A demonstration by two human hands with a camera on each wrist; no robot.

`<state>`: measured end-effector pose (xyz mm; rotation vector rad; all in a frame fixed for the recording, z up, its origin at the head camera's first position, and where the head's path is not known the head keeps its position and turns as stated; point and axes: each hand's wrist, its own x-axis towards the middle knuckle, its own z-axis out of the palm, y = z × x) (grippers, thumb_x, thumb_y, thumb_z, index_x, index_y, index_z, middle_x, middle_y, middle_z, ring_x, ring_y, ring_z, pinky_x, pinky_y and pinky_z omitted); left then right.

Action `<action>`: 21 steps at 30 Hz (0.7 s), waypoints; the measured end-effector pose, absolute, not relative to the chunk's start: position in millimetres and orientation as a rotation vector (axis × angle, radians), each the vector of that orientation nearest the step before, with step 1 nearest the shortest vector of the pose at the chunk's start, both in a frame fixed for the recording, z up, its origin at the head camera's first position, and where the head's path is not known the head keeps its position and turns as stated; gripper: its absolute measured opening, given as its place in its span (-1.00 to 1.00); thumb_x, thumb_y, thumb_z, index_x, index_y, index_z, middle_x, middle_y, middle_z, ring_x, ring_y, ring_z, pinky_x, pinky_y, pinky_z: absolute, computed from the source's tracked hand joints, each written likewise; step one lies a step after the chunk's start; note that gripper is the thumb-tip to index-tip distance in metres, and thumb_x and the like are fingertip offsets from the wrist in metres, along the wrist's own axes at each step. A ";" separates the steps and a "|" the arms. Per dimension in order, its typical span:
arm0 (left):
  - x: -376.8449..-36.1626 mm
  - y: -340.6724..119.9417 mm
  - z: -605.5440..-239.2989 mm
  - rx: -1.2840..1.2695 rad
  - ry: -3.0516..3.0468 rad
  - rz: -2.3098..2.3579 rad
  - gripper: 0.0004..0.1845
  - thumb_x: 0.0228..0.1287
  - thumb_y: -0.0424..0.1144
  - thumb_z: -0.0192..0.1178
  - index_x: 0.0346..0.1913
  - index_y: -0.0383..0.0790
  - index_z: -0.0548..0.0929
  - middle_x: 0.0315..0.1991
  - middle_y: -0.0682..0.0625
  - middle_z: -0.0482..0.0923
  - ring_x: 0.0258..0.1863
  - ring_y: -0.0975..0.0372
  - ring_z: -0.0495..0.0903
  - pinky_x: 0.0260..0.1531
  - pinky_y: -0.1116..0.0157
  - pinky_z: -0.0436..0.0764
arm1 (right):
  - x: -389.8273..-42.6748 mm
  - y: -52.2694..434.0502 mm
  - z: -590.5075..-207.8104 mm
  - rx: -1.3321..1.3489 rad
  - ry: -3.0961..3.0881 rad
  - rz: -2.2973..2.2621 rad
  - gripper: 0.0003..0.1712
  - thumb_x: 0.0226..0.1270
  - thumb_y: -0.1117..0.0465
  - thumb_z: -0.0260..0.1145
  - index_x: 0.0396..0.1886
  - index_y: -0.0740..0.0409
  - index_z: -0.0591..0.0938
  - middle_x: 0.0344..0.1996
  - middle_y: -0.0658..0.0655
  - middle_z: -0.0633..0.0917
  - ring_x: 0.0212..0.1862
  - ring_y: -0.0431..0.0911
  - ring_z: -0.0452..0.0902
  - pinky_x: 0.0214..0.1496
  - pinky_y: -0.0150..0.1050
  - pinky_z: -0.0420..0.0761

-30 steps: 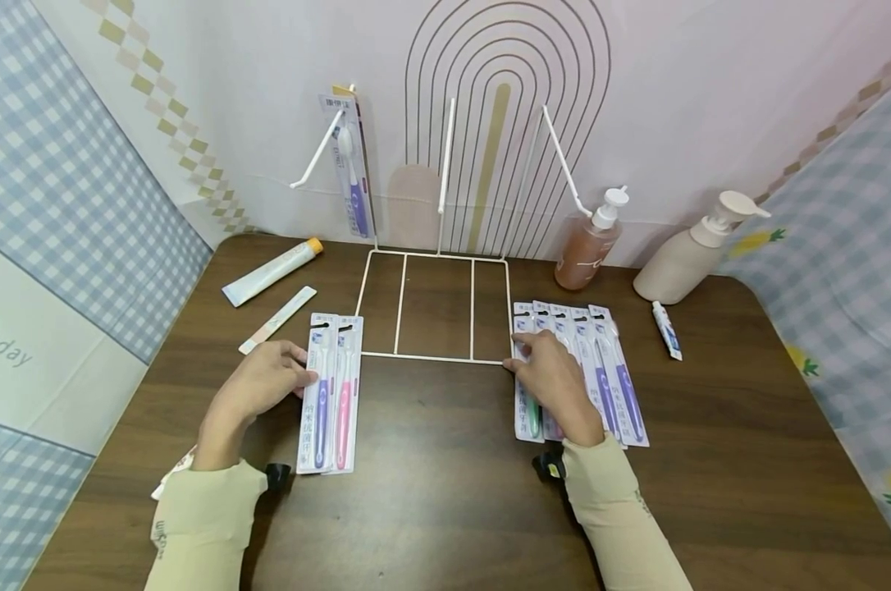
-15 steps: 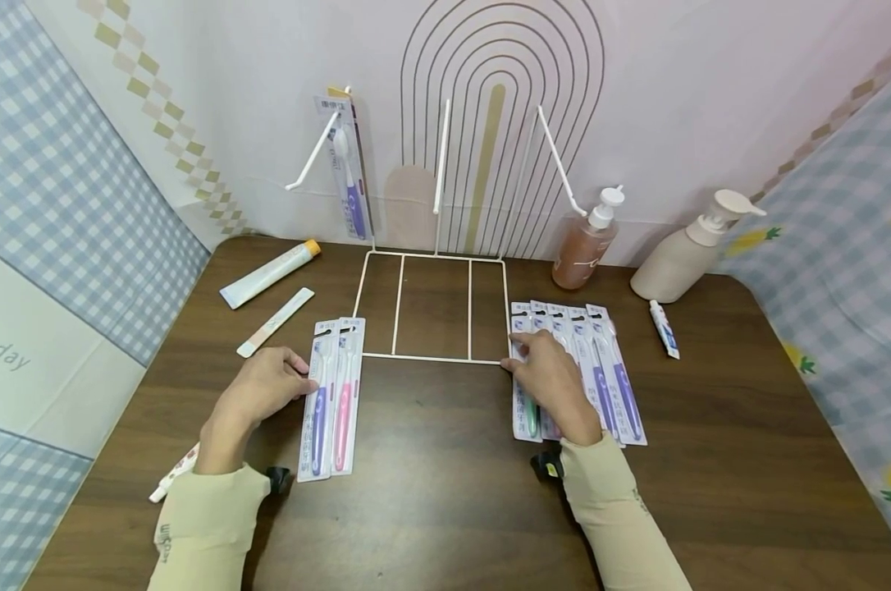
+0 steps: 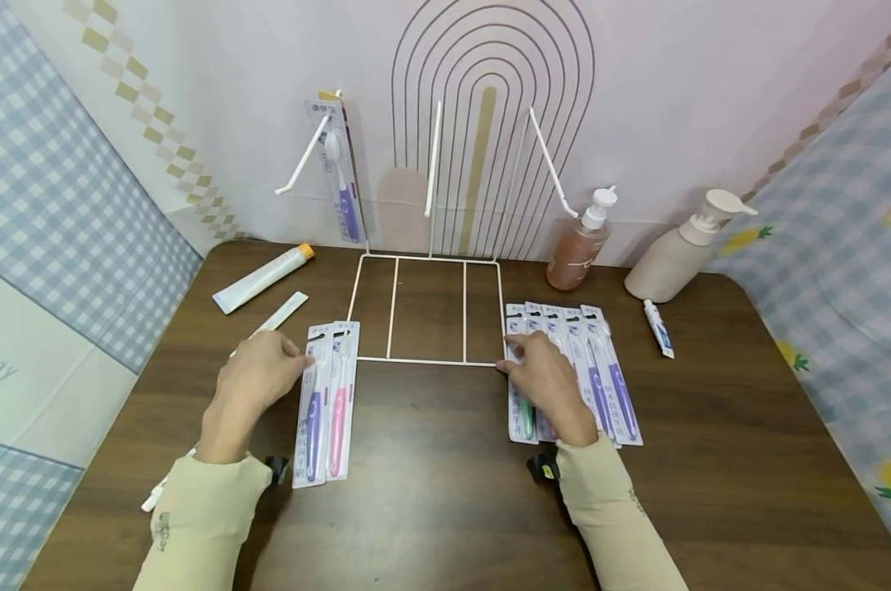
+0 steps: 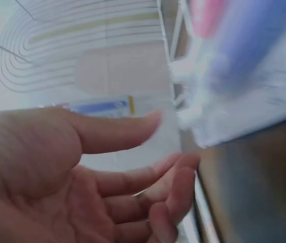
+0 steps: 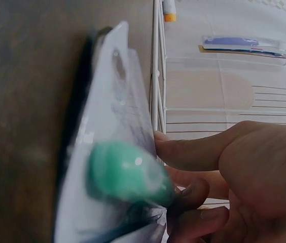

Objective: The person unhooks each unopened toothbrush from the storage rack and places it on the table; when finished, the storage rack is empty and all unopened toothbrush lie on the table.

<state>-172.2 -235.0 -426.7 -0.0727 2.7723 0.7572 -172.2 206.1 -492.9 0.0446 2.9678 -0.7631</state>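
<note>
My left hand, thumb and fingers apart, hovers at the left edge of a packaged purple toothbrush. Nothing is between its fingers in the left wrist view. A packaged pink toothbrush lies overlapping on the right of the purple one. My right hand rests over a fanned row of several packaged toothbrushes. In the right wrist view its thumb tip is at the edge of a packaged green toothbrush, fingers loosely bent against the pack. That hand covers part of the row in the head view.
A white wire rack with three prongs stands at the back; a packaged purple toothbrush hangs on its left prong. Two pump bottles and a small tube stand or lie right. A toothpaste tube lies left.
My left hand has come off the purple toothbrush pack and shifted slightly up, after that pack slid a little toward me. The right hand has stayed in place.
</note>
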 end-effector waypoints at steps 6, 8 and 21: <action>-189.7 -191.5 -363.1 -0.094 2.944 0.974 -0.30 0.77 0.10 0.22 0.62 -0.39 0.54 0.50 -0.41 0.65 0.48 -0.41 0.61 0.39 -0.40 0.60 | -169.4 203.7 -486.8 0.061 2.964 -0.740 -0.33 0.51 -0.03 0.62 0.54 0.00 0.75 0.06 0.20 0.75 -0.10 0.04 0.65 -0.18 -0.17 0.55; -208.3 -183.4 -359.5 -0.068 2.966 1.143 -0.29 0.78 0.03 0.24 0.69 -0.38 0.45 0.57 -0.37 0.60 0.59 -0.34 0.54 0.55 -0.31 0.53 | -168.2 203.2 -484.1 0.071 2.966 -0.735 -0.32 0.51 -0.05 0.62 0.54 0.00 0.74 0.06 0.20 0.75 -0.10 0.04 0.65 -0.18 -0.16 0.55; -278.5 -171.9 -329.8 0.078 3.003 1.574 -0.44 0.79 -0.25 0.22 0.70 -0.25 0.50 0.60 -0.17 0.62 -0.13 0.18 0.83 -0.39 0.58 0.45 | -168.2 202.3 -488.1 0.060 2.972 -0.744 -0.34 0.51 -0.03 0.62 0.53 0.00 0.75 0.07 0.21 0.76 -0.08 0.04 0.67 -0.14 -0.13 0.60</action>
